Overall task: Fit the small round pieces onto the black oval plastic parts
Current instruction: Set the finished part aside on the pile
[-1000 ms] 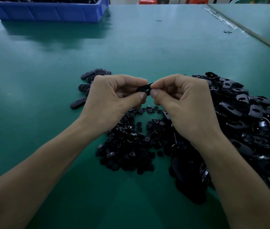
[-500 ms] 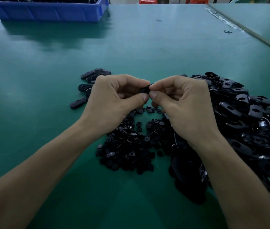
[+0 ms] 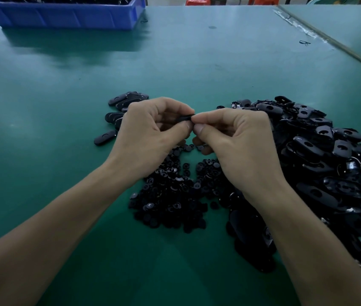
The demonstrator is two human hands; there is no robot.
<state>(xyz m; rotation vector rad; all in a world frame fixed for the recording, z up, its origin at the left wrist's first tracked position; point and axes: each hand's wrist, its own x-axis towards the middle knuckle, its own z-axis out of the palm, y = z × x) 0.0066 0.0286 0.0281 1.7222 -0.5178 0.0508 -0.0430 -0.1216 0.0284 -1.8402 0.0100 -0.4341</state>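
Note:
My left hand (image 3: 151, 131) and my right hand (image 3: 239, 138) meet above the green table, both pinching one black oval part (image 3: 185, 118) between thumb and forefinger. Only a thin sliver of that part shows between the fingertips; any round piece on it is hidden. Below the hands lies a heap of small round pieces (image 3: 175, 195). A large pile of black oval parts with holes (image 3: 320, 155) spreads to the right. A few oval parts (image 3: 120, 107) lie to the left behind my left hand.
A blue plastic bin (image 3: 65, 14) stands at the table's far left edge. A seam with a second table surface (image 3: 334, 43) runs along the far right. Open green tabletop (image 3: 42, 107) stretches to the left.
Both hands have shifted slightly and closed tighter together, so less of the held oval part shows between the fingertips than a second ago.

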